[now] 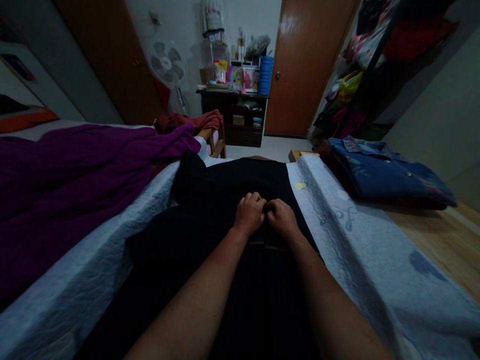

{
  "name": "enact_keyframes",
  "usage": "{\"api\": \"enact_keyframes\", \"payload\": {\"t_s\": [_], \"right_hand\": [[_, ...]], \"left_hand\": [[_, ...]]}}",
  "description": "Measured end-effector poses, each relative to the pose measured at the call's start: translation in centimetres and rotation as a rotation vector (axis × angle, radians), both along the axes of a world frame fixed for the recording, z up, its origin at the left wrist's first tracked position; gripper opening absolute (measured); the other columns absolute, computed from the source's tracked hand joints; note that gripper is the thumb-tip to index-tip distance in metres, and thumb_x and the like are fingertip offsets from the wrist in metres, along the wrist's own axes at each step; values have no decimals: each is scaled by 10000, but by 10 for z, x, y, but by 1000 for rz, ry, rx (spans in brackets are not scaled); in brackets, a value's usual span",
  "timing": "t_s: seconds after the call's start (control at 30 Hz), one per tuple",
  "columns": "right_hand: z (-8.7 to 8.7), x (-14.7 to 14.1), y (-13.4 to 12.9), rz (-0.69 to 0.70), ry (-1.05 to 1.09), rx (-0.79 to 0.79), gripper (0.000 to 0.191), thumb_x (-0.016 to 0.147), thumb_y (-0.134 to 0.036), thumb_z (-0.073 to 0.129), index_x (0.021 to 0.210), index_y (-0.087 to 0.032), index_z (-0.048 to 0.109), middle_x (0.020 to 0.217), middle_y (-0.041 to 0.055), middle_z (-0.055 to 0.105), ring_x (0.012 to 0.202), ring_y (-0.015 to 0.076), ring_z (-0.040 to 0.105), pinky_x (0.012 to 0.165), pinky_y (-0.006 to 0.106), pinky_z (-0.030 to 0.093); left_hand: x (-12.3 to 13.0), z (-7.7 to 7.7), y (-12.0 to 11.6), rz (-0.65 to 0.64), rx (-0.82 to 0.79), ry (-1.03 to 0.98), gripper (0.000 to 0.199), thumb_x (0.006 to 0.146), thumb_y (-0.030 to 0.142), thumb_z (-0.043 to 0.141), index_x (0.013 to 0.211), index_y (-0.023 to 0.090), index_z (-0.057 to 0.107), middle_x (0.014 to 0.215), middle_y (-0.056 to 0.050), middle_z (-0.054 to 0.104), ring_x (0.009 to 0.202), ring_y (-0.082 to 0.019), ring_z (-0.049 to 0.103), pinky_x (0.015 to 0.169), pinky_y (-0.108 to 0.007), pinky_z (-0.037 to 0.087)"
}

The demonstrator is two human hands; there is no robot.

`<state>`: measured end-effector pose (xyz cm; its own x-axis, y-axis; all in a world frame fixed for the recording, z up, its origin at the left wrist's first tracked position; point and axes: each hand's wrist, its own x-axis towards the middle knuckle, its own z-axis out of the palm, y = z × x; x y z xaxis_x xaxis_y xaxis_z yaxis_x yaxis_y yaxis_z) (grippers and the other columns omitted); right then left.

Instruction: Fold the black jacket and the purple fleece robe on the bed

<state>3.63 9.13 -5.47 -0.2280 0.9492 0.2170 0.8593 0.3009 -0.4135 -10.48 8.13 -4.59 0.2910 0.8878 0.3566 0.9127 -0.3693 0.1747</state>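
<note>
Purple blanket (pixel 93 170): 9 o'clock, rumpled.
Black garment (pixel 240 177): centre, on the bed (pixel 322 200); uneven pulling might crease it.
Left hand (pixel 250 214): grip curled on garment; cannot tell whether pinching.
Right hand (pixel 283 217): 3 o'clock from left, likewise.
Denim shirt (pixel 386 172): 2 o'clock, folded.

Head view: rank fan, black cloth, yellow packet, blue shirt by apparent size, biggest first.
1. Black cloth
2. Blue shirt
3. Fan
4. Yellow packet
Fan and packet stand farther back.
</note>
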Motion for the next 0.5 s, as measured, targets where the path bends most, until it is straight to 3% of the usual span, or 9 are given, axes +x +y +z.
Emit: {"api": "enact_keyframes", "payload": {"t_s": [0.5], "right_hand": [[1,-7,-2,-82,-67,-25,193,813,-169,517,987,-194,597,992,70,603,933,193,545,801,276,397]], "left_hand": [[2,1,1,37,18,4,202,868,150,514,1004,245,627,987,-42,598,948,-218,517,805,-347,425]]}}
